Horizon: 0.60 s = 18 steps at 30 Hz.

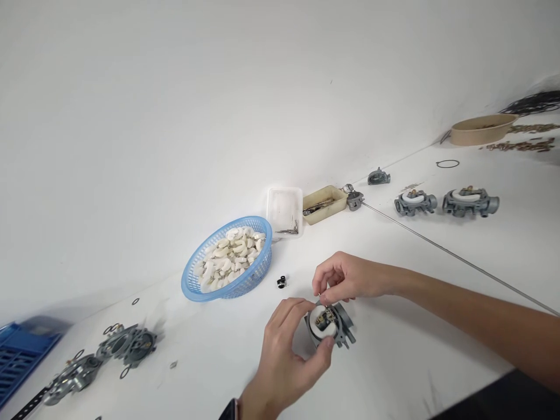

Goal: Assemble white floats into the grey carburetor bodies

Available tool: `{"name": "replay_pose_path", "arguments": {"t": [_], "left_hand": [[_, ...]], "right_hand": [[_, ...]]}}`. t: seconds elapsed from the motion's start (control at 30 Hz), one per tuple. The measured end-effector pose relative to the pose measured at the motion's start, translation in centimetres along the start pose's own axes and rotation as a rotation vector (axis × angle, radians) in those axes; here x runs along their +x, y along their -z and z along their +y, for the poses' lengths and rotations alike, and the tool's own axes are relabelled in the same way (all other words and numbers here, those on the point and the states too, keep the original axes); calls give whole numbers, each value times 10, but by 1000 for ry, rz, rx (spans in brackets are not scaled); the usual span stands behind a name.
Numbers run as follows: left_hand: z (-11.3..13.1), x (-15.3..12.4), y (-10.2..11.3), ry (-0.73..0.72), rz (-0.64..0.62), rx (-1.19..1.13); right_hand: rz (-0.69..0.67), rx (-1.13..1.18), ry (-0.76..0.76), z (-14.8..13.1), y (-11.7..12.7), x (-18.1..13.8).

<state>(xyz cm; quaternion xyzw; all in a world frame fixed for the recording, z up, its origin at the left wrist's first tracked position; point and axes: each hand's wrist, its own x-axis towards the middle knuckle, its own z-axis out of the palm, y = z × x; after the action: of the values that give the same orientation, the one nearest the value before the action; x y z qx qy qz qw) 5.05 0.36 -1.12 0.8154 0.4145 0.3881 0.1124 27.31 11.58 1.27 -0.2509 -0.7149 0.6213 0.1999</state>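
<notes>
Carburetor body, grey with a white float seated in it, stood low on the white desk, a little right of centre and between both hands.

At the far left edge lay a blue crate. Beside it two more grey carburetors rested on the desk among a few small black rings. Farther along stood a blue basket heaped with white floats, and a small black part lay just to its right. Behind the basket, against the wall, sat a clear plastic box and then a tan tray.

The left hand came up from the bottom edge. Its grip was closed around the carburetor body, thumb at the lower side and fingers curled over the upper left. The right hand reached in from the right, its grip pinched together at the body's top edge. What lay between those fingertips was too small to tell.

A thin metal rod ran diagonally behind the right forearm. Beyond it stood two float-fitted carburetors side by side. A black ring and a shallow tan bowl lay at the far right.
</notes>
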Motion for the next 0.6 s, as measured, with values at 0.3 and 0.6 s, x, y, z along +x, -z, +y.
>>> {"name": "replay_pose_path", "arguments": {"t": [0.3,0.6], "left_hand": [[0,-1,0,43,-21,-32],[4,-2,0,108,-21,-34]], "right_hand": [[-5,-6,18,3,0,-1],[8,-1,33,4,-1,0]]}}
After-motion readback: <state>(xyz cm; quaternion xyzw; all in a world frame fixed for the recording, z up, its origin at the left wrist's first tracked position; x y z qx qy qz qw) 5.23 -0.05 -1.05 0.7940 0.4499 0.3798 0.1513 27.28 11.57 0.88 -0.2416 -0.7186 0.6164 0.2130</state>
